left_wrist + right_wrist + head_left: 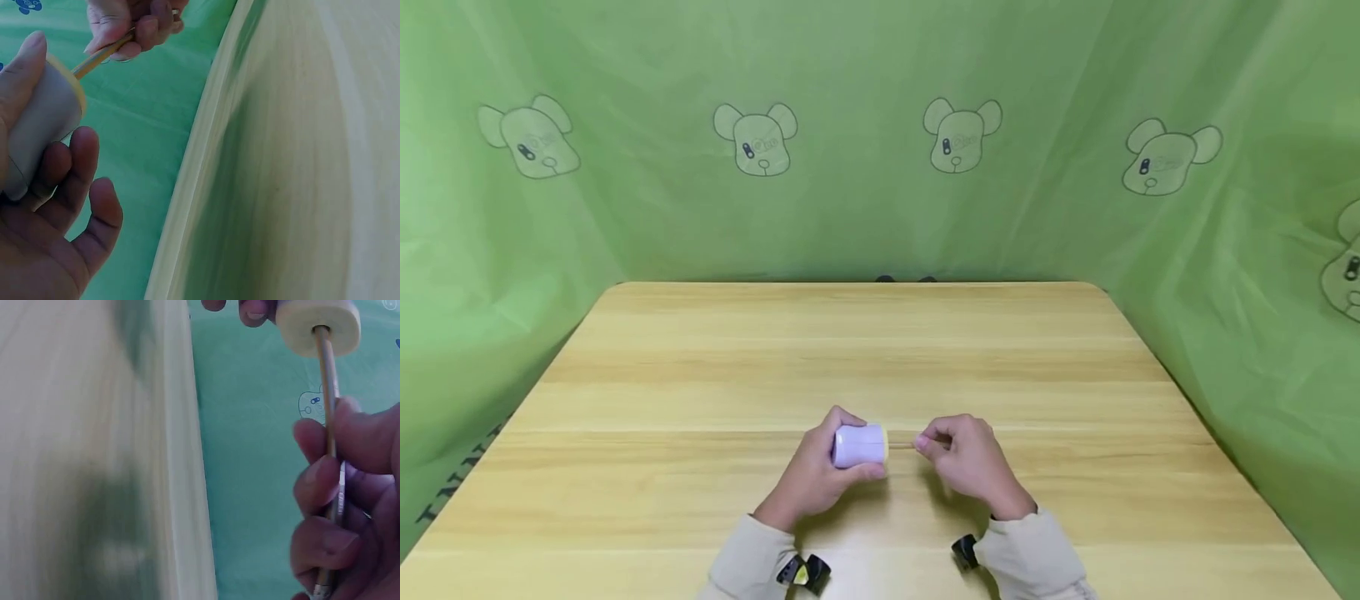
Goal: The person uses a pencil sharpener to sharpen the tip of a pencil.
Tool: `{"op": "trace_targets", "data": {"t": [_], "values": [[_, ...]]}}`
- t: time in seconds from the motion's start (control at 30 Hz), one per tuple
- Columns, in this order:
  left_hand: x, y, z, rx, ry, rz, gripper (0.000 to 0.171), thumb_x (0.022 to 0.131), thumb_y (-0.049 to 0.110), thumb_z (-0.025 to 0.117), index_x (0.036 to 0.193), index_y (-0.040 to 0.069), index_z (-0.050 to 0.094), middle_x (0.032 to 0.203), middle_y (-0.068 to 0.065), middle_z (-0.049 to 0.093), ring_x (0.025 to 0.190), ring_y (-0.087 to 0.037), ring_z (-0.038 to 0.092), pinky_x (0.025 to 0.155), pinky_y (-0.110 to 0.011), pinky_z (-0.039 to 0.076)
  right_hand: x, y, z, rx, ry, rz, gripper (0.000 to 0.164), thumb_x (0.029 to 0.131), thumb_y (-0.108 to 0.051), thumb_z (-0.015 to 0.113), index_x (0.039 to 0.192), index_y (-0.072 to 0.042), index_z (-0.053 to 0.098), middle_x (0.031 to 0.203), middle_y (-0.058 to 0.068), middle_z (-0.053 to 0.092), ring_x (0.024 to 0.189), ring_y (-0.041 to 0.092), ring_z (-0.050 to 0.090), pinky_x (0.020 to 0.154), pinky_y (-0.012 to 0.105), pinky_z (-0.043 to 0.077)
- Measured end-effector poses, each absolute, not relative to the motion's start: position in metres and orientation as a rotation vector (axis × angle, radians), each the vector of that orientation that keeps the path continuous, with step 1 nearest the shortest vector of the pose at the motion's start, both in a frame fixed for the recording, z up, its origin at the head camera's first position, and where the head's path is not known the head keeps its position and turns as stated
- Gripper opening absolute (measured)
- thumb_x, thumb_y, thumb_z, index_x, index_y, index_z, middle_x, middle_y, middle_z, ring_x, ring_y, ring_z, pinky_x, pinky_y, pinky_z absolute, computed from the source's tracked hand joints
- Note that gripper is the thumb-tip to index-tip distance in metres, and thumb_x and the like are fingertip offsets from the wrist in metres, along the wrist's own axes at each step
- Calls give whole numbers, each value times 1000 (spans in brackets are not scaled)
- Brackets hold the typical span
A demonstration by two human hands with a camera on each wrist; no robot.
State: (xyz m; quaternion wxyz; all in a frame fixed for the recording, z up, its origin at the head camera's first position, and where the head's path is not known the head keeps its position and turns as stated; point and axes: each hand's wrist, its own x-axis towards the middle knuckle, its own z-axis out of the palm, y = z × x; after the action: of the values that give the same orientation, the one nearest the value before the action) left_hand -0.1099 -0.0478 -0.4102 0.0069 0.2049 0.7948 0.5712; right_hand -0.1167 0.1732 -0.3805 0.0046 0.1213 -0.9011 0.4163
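A pale lavender pencil sharpener (859, 447) with a cream-yellow end lies on its side in my left hand (817, 473), above the table. Thumb and fingers grip its body from both sides, and its yellow end faces right. A slim wooden pencil (902, 446) runs into the round hole of that end, as the right wrist view shows at the sharpener's face (297, 339). My right hand (973, 460) pinches the pencil (327, 381) between thumb and curled fingers, a short way out from the hole. The pencil's inserted tip is hidden inside.
Both hands work over the near middle of a light wood-grain table (865, 350). Green sheeting (865, 217) printed with bear heads hangs behind and along the sides. Each wrist wears a small black camera mount, such as the left one (805, 573) over a beige sleeve (751, 557).
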Motion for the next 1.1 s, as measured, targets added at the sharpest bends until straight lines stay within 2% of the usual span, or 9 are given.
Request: {"op": "trace_targets", "data": {"t": [0.1, 0.17, 0.3, 0.4, 0.5, 0.7, 0.83, 0.97, 1.1], "values": [[-110, -48, -410, 625, 2500, 1777, 51, 80, 23, 81, 113, 3, 49, 91, -9, 62, 73, -17, 59, 61, -30, 53, -116, 173, -381, 400, -2804, 1278, 3, 84, -10, 75, 81, -9, 73, 77, -4, 67, 57, 10, 49, 56, 27, 44], [-110, -48, -410, 570, 2495, 1802, 50, 80, 23, 81, 112, 2, 48, 88, -10, 62, 71, -18, 59, 60, -30, 53, -117, 172, -383, 454, -2743, 1223, 9, 79, -11, 81, 83, -10, 73, 85, -5, 66, 60, 10, 49, 58, 27, 45], [-111, -48, -408, 485, 2474, 1842, 50, 81, 25, 80, 112, 3, 48, 88, -10, 62, 71, -18, 59, 60, -31, 53, -119, 170, -389, 558, -2559, 1009, 22, 66, -10, 89, 80, -11, 73, 92, -1, 65, 72, 14, 57, 77, 36, 42], [-111, -47, -407, 445, 2465, 1862, 49, 81, 26, 79, 112, 3, 49, 87, -10, 62, 70, -18, 59, 60, -31, 52, -120, 166, -394, 603, -2422, 888, 24, 64, -6, 89, 78, -10, 71, 91, 1, 65, 80, 16, 61, 85, 44, 39], [-111, -46, -406, 407, 2448, 1891, 46, 82, 24, 78, 111, 4, 49, 86, -9, 61, 70, -18, 57, 58, -31, 51, -120, 162, -397, 646, -2326, 869, 27, 63, -2, 89, 81, -8, 70, 90, 1, 64, 72, 15, 58, 77, 38, 42], [-111, -46, -405, 398, 2404, 1920, 42, 84, 23, 76, 110, 4, 48, 85, -9, 59, 69, -19, 55, 57, -30, 49, -121, 159, -401, 681, -2184, 864, 32, 55, -9, 92, 75, -8, 68, 76, -2, 62, 57, 11, 47, 63, 27, 34], [-109, -47, -405, 390, 2361, 1920, 44, 84, 23, 76, 110, 3, 47, 85, -10, 58, 69, -19, 54, 57, -30, 49, -118, 158, -402, 674, -2140, 845, 28, 54, -11, 92, 71, -9, 70, 65, -7, 58, 53, 1, 38, 57, 22, 30], [-107, -49, -404, 381, 2325, 1933, 44, 83, 21, 76, 111, 3, 46, 86, -10, 57, 70, -20, 54, 57, -30, 50, -115, 158, -402, 680, -2179, 812, 24, 59, -15, 91, 70, -13, 70, 63, -10, 57, 51, -4, 36, 47, 14, 29], [-108, -49, -402, 416, 2330, 1927, 43, 83, 20, 77, 109, 4, 47, 84, -9, 58, 69, -19, 55, 56, -30, 51, -113, 160, -396, 641, -2359, 866, 19, 69, -17, 87, 68, -21, 68, 65, -17, 55, 52, -4, 43, 44, 16, 34]]}}
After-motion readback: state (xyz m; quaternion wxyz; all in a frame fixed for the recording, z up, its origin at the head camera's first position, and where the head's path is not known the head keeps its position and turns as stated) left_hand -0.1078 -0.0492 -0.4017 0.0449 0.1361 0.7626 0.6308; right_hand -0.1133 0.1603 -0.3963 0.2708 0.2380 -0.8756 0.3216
